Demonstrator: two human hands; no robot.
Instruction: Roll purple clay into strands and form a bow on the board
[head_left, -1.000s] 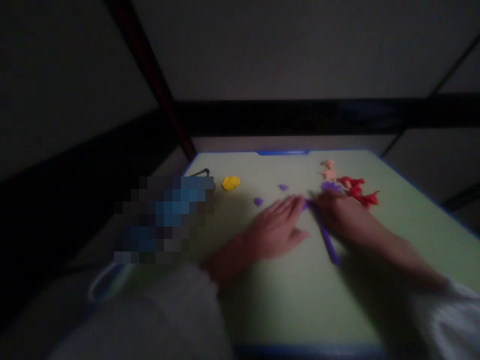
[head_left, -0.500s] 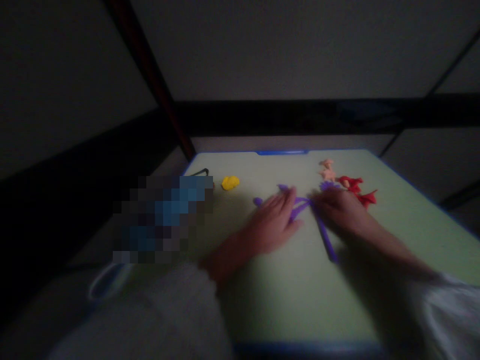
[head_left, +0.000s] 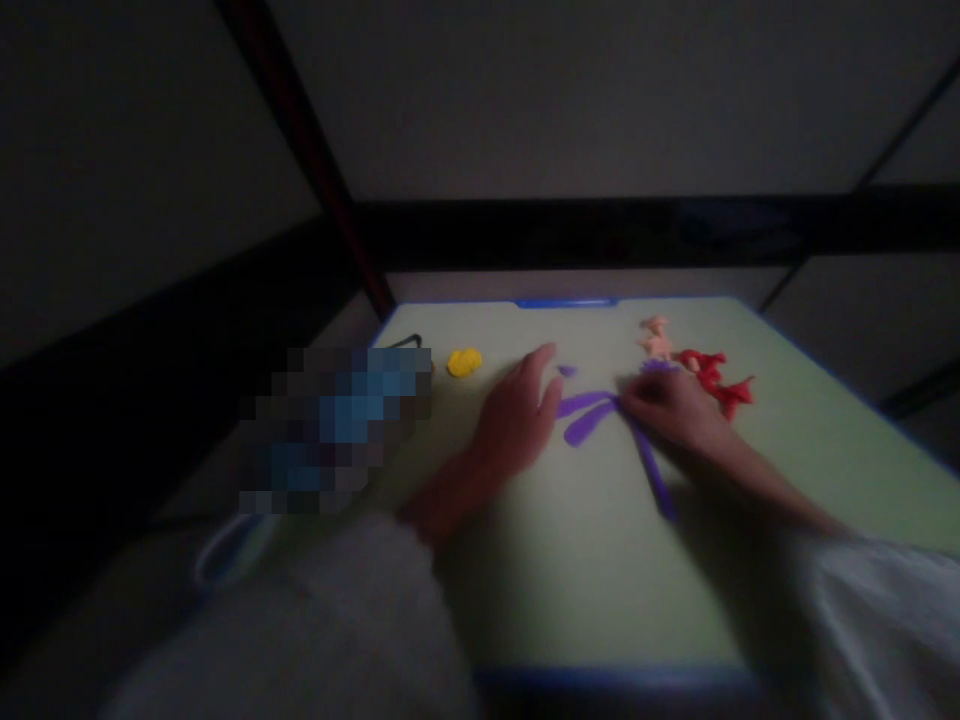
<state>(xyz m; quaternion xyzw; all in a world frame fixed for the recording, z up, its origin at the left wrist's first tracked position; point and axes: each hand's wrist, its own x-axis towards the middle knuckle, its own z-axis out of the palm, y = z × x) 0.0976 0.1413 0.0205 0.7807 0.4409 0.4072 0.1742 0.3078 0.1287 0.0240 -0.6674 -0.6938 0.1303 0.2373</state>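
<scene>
Purple modelling clay [head_left: 590, 424] lies flat on the board [head_left: 585, 560], its petal-like strips and one long strip [head_left: 654, 470] meeting at a point. At that point the fingers of my right hand [head_left: 675, 408] are closed, pinching the clay; their tips are partly hidden. My left hand [head_left: 517, 418] is just left of the strips, thumb and fingers apart in a curve, holding nothing that I can see. It covers part of the purple shape. Beyond its fingertips lies a small purple piece [head_left: 568, 371].
A yellow clay lump [head_left: 464, 362] is at the back left. Behind my right hand are a frilled purple piece [head_left: 660, 366], red clay pieces [head_left: 716, 380] and a peach clay figure [head_left: 656, 340]. A pixelated bluish object [head_left: 345, 410] sits along the left edge.
My left hand has moved left off the purple strips, and its thumb and fingers have spread, uncovering more of the clay. My right hand stays nearly in place.
</scene>
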